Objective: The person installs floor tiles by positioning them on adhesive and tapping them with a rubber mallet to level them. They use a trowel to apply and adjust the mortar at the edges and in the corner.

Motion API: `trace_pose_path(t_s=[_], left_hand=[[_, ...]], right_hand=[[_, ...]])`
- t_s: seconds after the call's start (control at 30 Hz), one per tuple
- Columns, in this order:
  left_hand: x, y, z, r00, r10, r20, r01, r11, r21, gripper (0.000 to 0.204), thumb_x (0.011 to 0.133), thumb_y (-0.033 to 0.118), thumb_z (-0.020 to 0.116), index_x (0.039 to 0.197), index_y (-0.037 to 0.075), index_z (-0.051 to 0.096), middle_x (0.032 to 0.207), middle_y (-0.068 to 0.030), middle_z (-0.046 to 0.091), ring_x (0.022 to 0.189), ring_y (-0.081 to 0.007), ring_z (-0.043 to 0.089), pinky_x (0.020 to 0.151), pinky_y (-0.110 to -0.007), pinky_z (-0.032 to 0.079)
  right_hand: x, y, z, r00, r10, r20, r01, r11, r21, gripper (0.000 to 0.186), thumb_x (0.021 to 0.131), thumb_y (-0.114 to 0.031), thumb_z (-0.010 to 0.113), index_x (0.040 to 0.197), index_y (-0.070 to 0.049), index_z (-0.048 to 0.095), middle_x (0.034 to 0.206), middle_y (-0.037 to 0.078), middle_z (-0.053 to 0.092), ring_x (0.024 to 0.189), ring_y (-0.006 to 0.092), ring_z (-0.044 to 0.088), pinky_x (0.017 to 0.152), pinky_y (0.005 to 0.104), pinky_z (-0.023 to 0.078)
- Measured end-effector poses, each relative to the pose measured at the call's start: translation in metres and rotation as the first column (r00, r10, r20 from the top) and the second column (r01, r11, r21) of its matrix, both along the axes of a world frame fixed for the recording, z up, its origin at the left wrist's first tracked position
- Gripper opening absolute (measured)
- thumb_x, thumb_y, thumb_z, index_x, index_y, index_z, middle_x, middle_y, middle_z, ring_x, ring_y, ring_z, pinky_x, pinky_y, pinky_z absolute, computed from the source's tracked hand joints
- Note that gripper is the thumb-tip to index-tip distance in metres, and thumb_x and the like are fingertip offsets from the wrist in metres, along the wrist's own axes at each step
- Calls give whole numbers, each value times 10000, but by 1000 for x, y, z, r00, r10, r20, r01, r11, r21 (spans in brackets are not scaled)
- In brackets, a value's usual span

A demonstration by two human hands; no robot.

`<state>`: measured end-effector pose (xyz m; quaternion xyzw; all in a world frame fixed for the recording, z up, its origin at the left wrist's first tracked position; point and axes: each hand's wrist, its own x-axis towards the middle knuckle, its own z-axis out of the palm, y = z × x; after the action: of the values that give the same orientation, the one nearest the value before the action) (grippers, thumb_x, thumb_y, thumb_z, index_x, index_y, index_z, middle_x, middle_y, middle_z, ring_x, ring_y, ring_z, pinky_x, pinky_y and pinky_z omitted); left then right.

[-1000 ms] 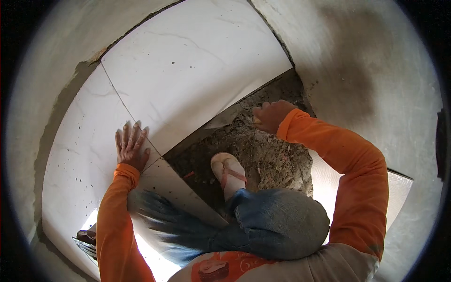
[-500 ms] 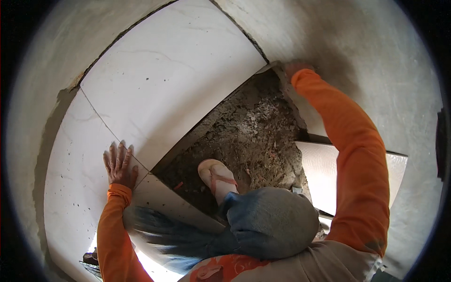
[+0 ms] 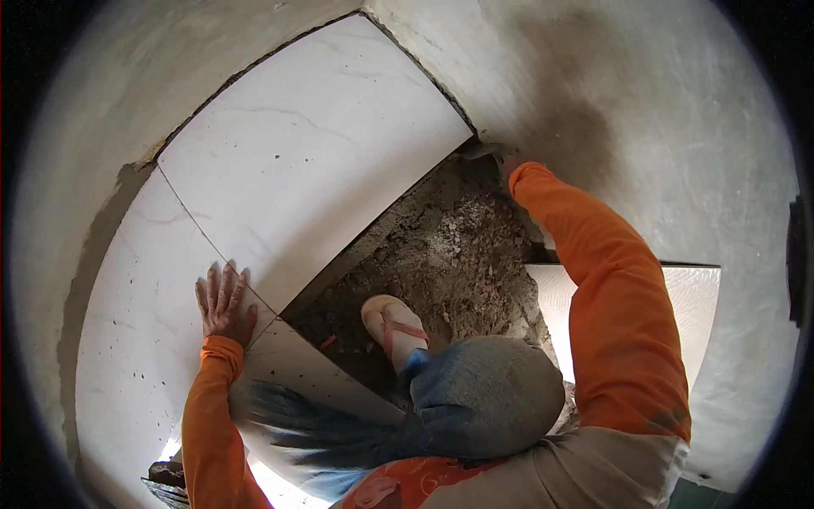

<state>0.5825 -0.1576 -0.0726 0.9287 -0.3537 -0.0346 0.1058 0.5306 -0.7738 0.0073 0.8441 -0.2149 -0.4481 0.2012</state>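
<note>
the left hand [image 3: 225,299] lies flat on a smooth, glossy white floor tile [image 3: 140,339], fingers [image 3: 219,282] spread open, just beside the seam with the next tile [image 3: 314,161]. three laid tiles show, counting a small one [image 3: 297,365] near the body; a fourth, loose tile [image 3: 695,305] lies at the right. a foot in a sandal [image 3: 397,327] stands on the rough, crumbly mortar bed [image 3: 458,254]. the right hand [image 3: 500,157] reaches to the far corner of the big square tile, whose seam runs diagonally away; i cannot tell how its fingers are set.
</note>
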Motion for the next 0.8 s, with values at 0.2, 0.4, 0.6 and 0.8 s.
trace_pose_path(t_s=[0.2,0.4,0.6,0.8], left_hand=[[-2,3,-2,998,42,-51,-39,997,64,708,725,212,668,1381,220,403,1487,-46,301,1400,-310,181,1134,-543,106],[-4,0,-5,1000,4,-5,-4,1000,14,717,726,210,669,1388,215,395,1486,-57,302,1394,-317,196,1131,-545,106],[-1,6,-3,1000,2,25,-2,1000,2,724,723,170,643,1397,198,381,1495,-70,281,1396,-327,188,1134,-537,95],[-5,0,-12,1000,3,-15,-3,999,-34,715,710,218,676,1374,223,410,1481,-53,312,1393,-321,198,1119,-569,119]], right_hand=[[5,25,16,989,122,-81,-124,992,-24,398,951,-301,401,1305,-168,523,1382,68,462,1186,260,505,955,416,420],[45,58,20,961,-38,-275,78,987,138,419,883,-300,507,1253,-112,561,1322,110,518,1147,305,538,915,444,454],[22,102,-29,867,196,-459,-139,978,155,330,908,-206,505,1218,-147,600,1268,101,553,1120,297,541,877,452,464],[36,74,30,783,416,-462,-272,898,346,299,807,-181,578,1070,-69,666,1124,127,642,955,291,638,773,448,515]])
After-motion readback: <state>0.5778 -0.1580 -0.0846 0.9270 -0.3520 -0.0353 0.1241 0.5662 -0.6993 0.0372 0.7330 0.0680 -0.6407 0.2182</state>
